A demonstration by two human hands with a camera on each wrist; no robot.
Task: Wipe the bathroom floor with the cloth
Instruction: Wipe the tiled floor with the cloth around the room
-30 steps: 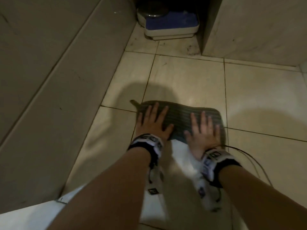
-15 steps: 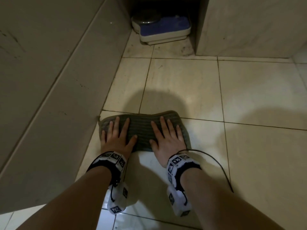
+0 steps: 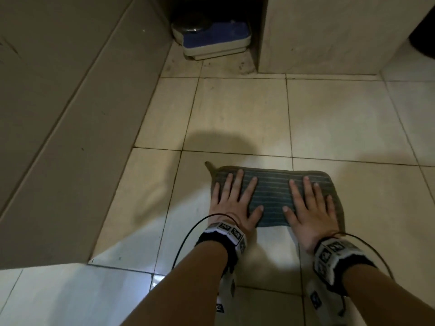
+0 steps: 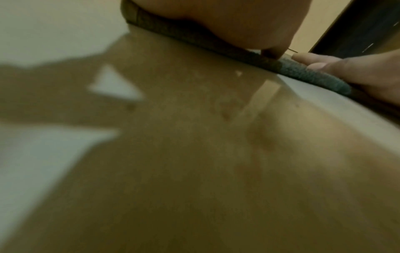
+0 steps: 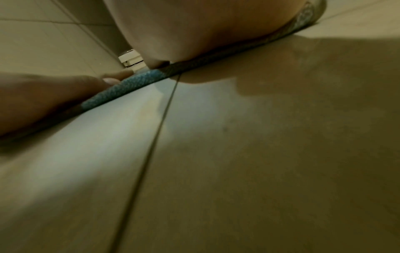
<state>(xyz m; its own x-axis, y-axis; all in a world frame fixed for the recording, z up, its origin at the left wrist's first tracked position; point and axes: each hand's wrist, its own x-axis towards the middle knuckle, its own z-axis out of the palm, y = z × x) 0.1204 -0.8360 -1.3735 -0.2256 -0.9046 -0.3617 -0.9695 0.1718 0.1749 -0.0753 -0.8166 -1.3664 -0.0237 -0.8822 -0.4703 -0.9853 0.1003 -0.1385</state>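
— Item one, surface: beige tiled floor (image 3: 235,114) with dark grout lines is recorded across the head view; a blue-topped scale (image 3: 211,41) is logged at upper centre, against the wall.

— Item two, the cloth?

— Grey striped cloth (image 3: 270,196) is listed flat on the floor, lower centre-right of the frame.

— Hands?

— Left hand (image 3: 233,203) and right hand (image 3: 310,208) are laid palm-down on the cloth, fingers straight and spread apart. Nothing is gripped.
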